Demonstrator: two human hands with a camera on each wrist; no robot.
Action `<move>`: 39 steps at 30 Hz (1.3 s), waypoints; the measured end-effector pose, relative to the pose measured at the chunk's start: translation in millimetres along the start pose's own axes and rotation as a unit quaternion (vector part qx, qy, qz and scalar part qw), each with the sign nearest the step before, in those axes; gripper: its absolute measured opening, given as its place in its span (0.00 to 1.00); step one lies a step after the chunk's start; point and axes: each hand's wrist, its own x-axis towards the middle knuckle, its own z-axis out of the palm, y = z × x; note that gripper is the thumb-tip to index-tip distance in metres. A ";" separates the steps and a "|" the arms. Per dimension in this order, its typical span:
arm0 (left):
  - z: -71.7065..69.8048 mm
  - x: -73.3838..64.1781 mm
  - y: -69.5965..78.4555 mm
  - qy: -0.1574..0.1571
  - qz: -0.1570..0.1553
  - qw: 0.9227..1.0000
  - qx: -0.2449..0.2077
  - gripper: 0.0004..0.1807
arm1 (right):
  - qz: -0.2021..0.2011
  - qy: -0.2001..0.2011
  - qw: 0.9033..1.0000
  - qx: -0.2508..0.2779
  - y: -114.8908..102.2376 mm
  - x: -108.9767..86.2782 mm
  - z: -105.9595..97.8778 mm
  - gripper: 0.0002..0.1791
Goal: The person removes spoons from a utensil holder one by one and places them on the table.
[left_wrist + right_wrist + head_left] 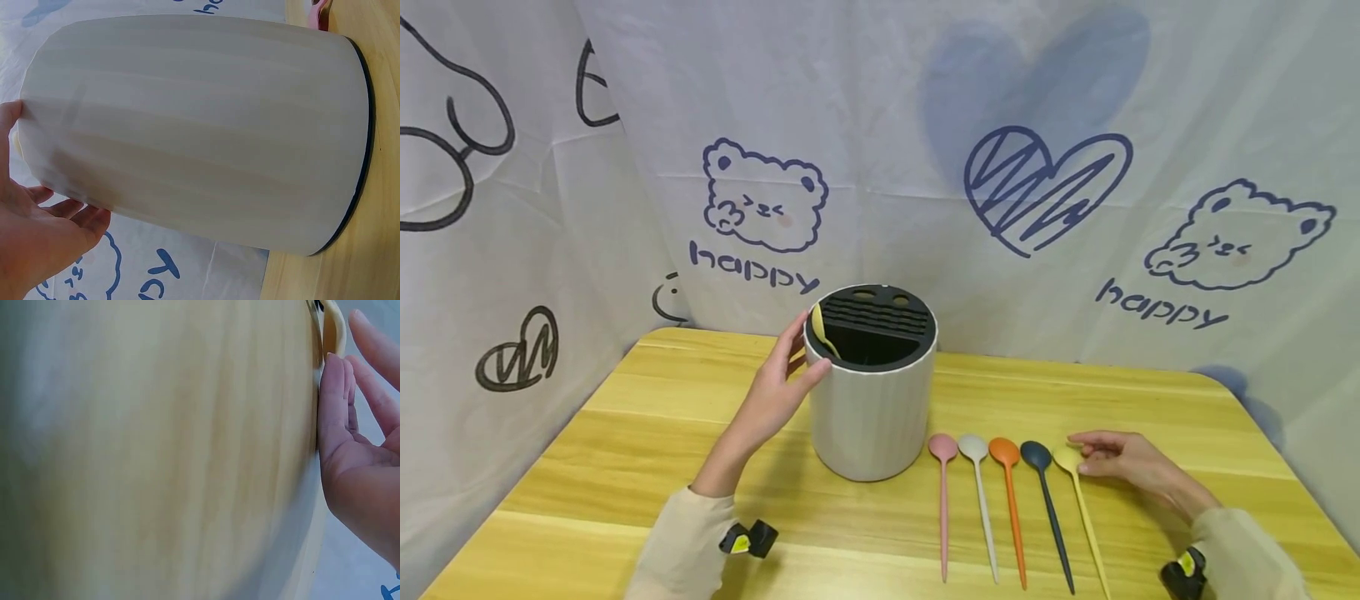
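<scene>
A tall whitish utensil holder [871,425] with a slotted black top stands on the table. My left hand [777,385] rests against its left side, thumb by the front rim and fingers along the wall; the left wrist view shows the fingertips on the holder's wall [206,125]. A yellow utensil [818,323] leans inside the opening, its lower part hidden. My right hand [1123,458] is at the head of a yellow spoon [1081,492] lying on the table, fingers and thumb spread around the bowl. In the right wrist view, the spoon's bowl [335,331] is right at the fingertips.
Left of the yellow spoon lie a dark blue spoon [1049,500], an orange spoon [1011,500], a white spoon [981,500] and a pink spoon [943,500], handles toward me. A printed cloth [880,108] hangs behind the wooden table [625,467].
</scene>
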 end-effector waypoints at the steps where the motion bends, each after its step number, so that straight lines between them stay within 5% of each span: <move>1: 0.0 -0.3 -0.2 0.000 -0.002 1.000 0.000 0.39 | -0.001 0.000 1.000 0.000 0.4 -0.2 0.3 0.33; 12: -0.6 -2.0 0.0 0.001 -0.001 1.000 0.001 0.39 | 0.011 0.009 0.999 0.040 -4.5 -3.3 3.0 0.31; 21: -0.8 0.8 0.5 0.003 0.004 1.000 -0.001 0.39 | 0.050 0.016 0.989 0.138 -7.6 0.8 -1.3 0.27; 29: 0.8 2.5 -0.1 -0.001 0.007 1.000 -0.005 0.39 | 0.021 0.069 0.996 0.052 -24.5 3.2 -3.9 0.29; 39: 0.7 2.2 -0.8 0.000 0.004 1.000 -0.004 0.38 | -0.060 0.089 0.993 -0.049 -97.8 9.1 11.0 0.29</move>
